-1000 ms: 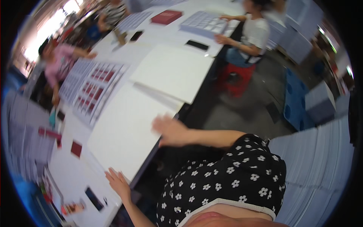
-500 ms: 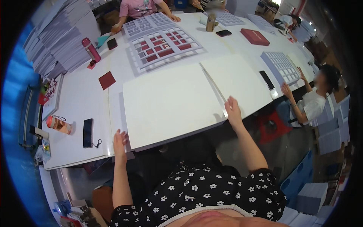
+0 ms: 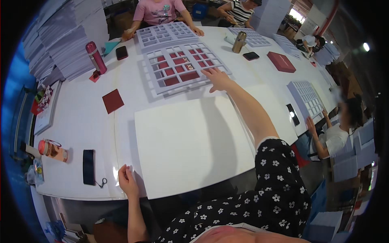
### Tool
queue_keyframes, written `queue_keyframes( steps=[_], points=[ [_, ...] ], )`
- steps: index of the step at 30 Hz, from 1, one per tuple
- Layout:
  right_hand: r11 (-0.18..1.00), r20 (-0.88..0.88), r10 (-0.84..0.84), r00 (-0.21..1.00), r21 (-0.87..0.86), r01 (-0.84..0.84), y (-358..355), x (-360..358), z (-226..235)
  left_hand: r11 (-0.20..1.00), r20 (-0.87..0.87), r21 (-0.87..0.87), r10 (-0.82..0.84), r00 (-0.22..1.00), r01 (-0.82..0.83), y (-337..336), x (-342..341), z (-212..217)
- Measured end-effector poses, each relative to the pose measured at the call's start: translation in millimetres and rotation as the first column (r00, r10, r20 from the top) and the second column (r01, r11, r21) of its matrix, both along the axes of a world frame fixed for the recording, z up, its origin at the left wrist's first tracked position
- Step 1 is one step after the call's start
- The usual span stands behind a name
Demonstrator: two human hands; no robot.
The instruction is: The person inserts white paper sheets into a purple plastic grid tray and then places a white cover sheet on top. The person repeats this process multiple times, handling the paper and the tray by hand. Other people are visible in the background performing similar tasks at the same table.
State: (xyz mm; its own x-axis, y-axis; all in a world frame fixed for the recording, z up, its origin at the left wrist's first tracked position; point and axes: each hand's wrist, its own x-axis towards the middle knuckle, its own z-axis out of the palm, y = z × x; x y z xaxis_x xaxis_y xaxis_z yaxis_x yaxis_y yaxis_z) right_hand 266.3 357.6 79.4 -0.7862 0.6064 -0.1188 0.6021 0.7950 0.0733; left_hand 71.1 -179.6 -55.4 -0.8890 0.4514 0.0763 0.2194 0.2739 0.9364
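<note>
Looks like a packaging or print-finishing workshop: one long white desk (image 3: 81, 121) with several people sitting around it, grey die-cut grid sheets (image 3: 182, 67) spread out, tall stacks of white board (image 3: 60, 40), and red boxes (image 3: 281, 62) lying about.

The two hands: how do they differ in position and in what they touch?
The left hand rests near the table's front edge, at the corner of the large white sheet. The right hand is stretched far forward onto the grey grid frame with red squares. Both lie flat and hold nothing.
</note>
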Motion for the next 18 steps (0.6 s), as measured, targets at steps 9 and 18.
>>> queue_keyframes(
  steps=[9, 18],
  points=[
    [0.994, 0.283, -0.081, 0.956, 0.087, 0.059, 52, -85, -23, 0.998, 0.043, 0.022, 0.062, 0.997, -0.063, -2, 7, 15],
    [0.995, 0.045, -0.030, 0.999, 0.099, 0.026, 6, -63, 16, 0.998, -0.009, 0.051, 0.024, 1.000, -0.024, 0, 2, 5]
  ],
)
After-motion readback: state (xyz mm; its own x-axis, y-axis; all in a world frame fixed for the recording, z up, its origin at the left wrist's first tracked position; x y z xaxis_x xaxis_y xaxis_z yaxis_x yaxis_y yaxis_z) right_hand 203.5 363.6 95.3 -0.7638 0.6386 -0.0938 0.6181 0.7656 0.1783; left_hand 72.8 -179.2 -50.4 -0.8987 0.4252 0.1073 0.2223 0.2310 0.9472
